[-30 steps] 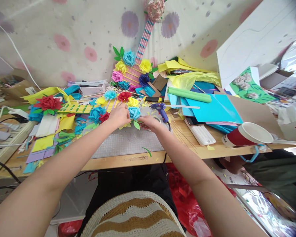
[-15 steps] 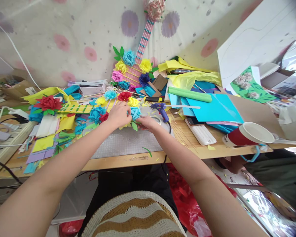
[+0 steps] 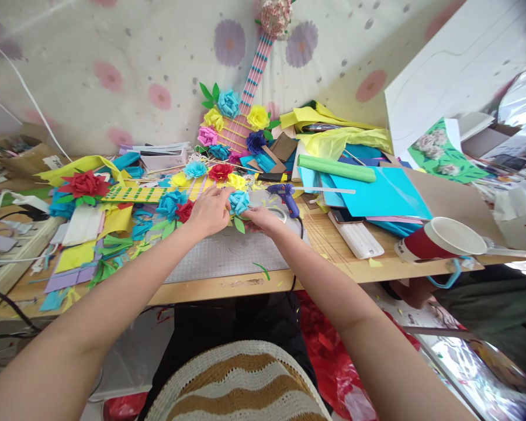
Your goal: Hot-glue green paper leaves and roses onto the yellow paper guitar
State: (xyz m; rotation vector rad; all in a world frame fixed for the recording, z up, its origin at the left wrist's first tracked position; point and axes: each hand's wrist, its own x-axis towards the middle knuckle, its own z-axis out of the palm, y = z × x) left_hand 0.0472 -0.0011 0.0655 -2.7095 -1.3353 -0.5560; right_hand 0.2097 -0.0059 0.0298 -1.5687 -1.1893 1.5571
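Note:
A paper guitar with a yellow neck lies flat across the table, dressed with paper flowers. My left hand rests on its body beside a light blue paper flower, fingers curled against the flower. My right hand pinches a green paper leaf just under that flower. A red flower and a blue flower sit by my left wrist.
A blue glue gun lies right of my hands. A grey cutting mat is under them. A second flowered paper guitar leans on the wall. Coloured paper sheets, a green roll, a white remote and a red cup crowd the right.
The green leaf has moved left, in under the light blue flower. My left hand has shifted slightly down and closer to the flower.

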